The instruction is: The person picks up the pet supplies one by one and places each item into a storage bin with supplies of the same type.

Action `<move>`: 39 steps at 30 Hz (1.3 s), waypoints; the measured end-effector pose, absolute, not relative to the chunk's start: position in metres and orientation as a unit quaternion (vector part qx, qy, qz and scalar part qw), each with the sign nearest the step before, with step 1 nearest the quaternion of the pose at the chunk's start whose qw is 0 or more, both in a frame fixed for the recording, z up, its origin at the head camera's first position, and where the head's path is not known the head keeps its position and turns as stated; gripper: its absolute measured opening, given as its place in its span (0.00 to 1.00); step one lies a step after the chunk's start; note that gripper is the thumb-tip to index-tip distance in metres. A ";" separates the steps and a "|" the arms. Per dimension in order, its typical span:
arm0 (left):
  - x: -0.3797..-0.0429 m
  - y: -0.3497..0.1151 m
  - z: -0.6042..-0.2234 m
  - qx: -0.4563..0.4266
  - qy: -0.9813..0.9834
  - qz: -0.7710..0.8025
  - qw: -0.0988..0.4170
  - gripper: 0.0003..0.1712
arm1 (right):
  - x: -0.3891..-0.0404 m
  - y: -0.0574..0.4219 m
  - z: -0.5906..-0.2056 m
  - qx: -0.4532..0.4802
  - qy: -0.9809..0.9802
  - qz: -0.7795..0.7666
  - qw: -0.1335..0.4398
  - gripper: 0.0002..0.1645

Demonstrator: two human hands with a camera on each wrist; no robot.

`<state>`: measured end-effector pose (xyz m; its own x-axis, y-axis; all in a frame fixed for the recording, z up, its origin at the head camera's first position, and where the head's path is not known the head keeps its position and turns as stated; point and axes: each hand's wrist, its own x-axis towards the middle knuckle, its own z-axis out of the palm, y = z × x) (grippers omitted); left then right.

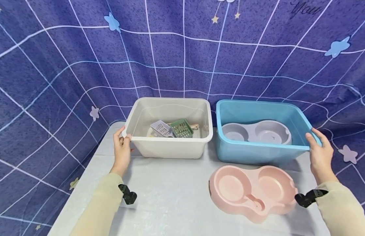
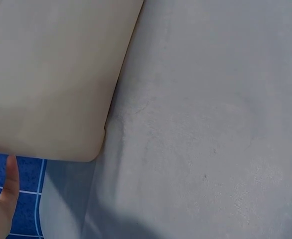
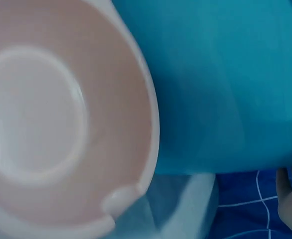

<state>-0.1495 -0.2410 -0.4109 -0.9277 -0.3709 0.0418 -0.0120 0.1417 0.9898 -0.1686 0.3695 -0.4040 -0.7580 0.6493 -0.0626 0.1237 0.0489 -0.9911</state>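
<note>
The pale table (image 1: 167,196) carried a white tub (image 1: 170,149), a pink double bowl (image 1: 254,183) and, behind it, a blue tub (image 1: 256,153), whose shadowed base seemed to rest flat.

The cream bin (image 1: 170,148) and blue bin (image 1: 259,154) look like smooth plastic with a soft sheen. The pink double bowl (image 1: 254,187) and grey double bowl (image 1: 252,131) also appear plastic, smooth and lightly glossy; the green slotted scoop (image 1: 182,128) seems plastic too. Faintly grained, low-sheen sheeting covers the bench (image 1: 170,193); the curtain (image 1: 194,49) is matt, rippled cloth.
</note>
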 end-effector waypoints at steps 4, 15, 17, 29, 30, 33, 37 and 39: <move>-0.150 -0.240 -0.411 0.129 -0.744 -0.641 0.141 0.30 | -0.168 0.371 -0.405 -0.269 -0.682 0.644 0.218 0.28; -0.161 -0.255 -0.432 0.107 -0.763 -0.628 0.110 0.31 | -0.168 0.368 -0.410 -0.272 -0.662 0.647 0.263 0.22; -0.159 -0.258 -0.428 0.102 -0.768 -0.624 0.101 0.32 | -0.167 0.368 -0.411 -0.271 -0.662 0.649 0.258 0.22; -0.139 -0.261 -0.412 0.077 -0.789 -0.599 0.116 0.35 | -0.169 0.367 -0.407 -0.263 -0.689 0.630 0.245 0.25; -0.136 -0.261 -0.412 0.079 -0.788 -0.599 0.117 0.35 | -0.169 0.367 -0.407 -0.264 -0.692 0.626 0.244 0.25; -0.130 -0.260 -0.414 0.078 -0.790 -0.596 0.124 0.33 | -0.169 0.367 -0.408 -0.267 -0.693 0.625 0.241 0.26; -0.122 -0.259 -0.413 0.076 -0.782 -0.601 0.146 0.31 | -0.169 0.368 -0.409 -0.271 -0.694 0.624 0.236 0.25; -0.118 -0.257 -0.411 0.085 -0.767 -0.612 0.175 0.29 | -0.169 0.367 -0.408 -0.271 -0.697 0.621 0.236 0.26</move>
